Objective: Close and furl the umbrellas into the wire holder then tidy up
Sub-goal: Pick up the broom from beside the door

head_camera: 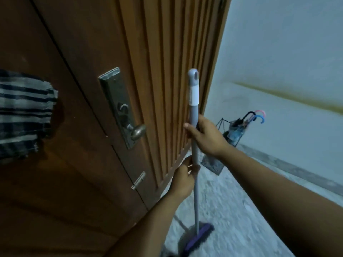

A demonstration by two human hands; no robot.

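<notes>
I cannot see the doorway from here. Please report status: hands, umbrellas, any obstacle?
Both hands grip the grey broom handle: right hand above, left hand below. Furled hook-handled umbrellas stand in the black wire holder by the wall. Nothing blocks the broom.

Wooden door and grey wall beside a speckled floor

A brown wooden door (148, 52) carried a metal lock plate (118, 106) with a round knob (138, 131); striped cloth (24, 112) hung at its left, and a pale wall (287, 52) stood at the right above the speckled floor (232, 210).
</notes>
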